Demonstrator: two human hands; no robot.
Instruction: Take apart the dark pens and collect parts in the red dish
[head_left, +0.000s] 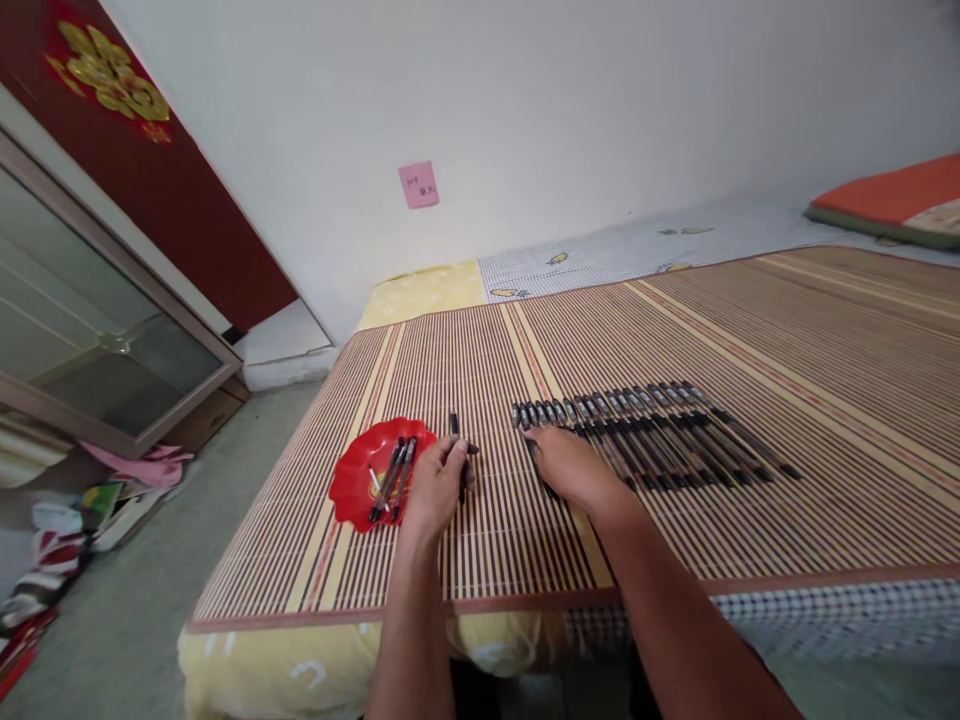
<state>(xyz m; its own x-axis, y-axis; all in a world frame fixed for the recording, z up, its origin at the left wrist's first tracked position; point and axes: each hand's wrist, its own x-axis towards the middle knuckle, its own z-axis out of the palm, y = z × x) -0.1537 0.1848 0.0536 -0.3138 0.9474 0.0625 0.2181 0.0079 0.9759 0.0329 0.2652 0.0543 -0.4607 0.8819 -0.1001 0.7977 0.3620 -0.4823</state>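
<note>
My left hand (437, 478) is closed on dark pens (454, 424), just right of a red scalloped plate (346, 480). One pen points away from me and another lies crosswise at the fingertips. Several more pens (405, 478) and a small white stick lie in the plate. Farther right, a row of black pens (679, 448) lies side by side on the striped mat. At the row's left end, my right hand (564, 458) has its fingers pinched at a pen (529, 450), partly hidden under the hand.
The striped bamboo mat (420, 560) covers the bed, with yellow and checked bedding at its edges. A folded orange quilt (892, 195) lies at the far right. A pink note (418, 185) is on the white wall. At left stand a glass-door cabinet (97, 320) and piled items on the floor.
</note>
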